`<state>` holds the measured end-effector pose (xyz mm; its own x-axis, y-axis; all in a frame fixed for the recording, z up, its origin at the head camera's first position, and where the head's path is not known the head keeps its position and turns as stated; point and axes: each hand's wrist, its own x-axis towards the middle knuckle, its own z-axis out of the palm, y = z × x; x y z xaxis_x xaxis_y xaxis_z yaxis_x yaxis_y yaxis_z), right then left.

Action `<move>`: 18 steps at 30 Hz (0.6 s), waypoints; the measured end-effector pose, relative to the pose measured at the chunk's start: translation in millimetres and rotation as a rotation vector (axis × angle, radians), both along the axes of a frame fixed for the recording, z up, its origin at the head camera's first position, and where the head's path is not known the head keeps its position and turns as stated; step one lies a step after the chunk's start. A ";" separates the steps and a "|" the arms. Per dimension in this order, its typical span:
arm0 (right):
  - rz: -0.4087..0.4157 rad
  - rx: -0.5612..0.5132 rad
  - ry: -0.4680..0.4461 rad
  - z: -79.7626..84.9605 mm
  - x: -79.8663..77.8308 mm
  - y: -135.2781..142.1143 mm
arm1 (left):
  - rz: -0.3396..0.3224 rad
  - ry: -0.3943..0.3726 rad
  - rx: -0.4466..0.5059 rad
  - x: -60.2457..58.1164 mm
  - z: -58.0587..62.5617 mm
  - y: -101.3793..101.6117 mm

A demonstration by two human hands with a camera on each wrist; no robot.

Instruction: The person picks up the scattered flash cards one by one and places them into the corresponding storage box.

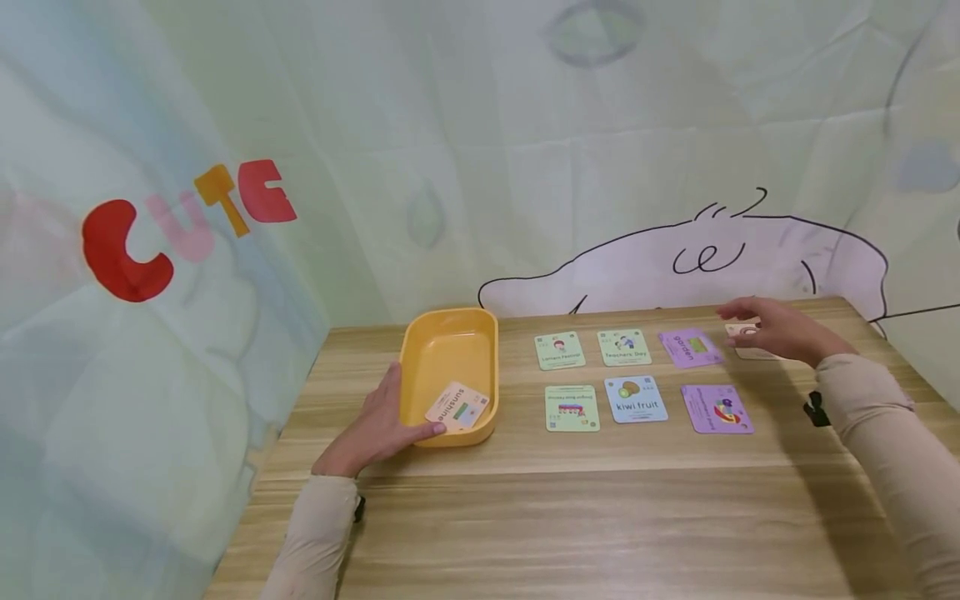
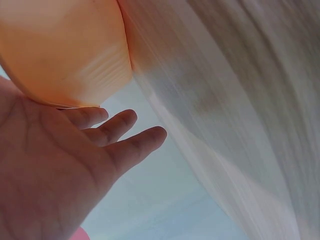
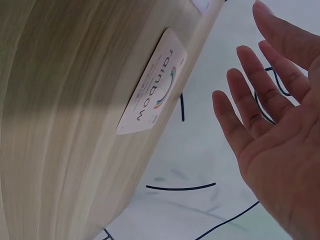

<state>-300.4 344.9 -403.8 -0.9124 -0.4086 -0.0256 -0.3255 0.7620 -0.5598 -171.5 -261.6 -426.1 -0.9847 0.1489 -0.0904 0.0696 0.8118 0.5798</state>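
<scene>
1. Rainbow card (image 3: 151,89) lies flat at 1 o'clock on the table (image 1: 570,525), with the garden card (image 1: 690,347) just beside it at its 9 o'clock.
2. Your right hand (image 1: 789,328) hangs above the rainbow card, apart from it, with thumb and fingers spread wide and holding nothing.
3. Picking up this card appears to be the step: descend vertically, set thumb and fingertip on opposite edges, then pinch lightly to avoid bending it.
4. Do not nudge the garden card.
5. Your left hand (image 1: 375,423) grips the yellow tray (image 1: 447,357) at 11 o'clock; brace it without pressing on the sunshine card (image 1: 457,403) inside.
</scene>
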 end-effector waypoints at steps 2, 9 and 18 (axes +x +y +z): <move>-0.013 0.009 -0.012 -0.6 -1.3 3.0 | 0.000 -0.001 0.003 0.2 0.0 -0.2; -0.068 0.076 -0.090 -2.9 -4.8 10.8 | 0.015 -0.025 -0.011 1.3 -0.2 -0.8; -0.056 0.132 -0.111 -3.4 -7.2 22.1 | 0.015 -0.023 0.000 0.4 -0.8 -0.9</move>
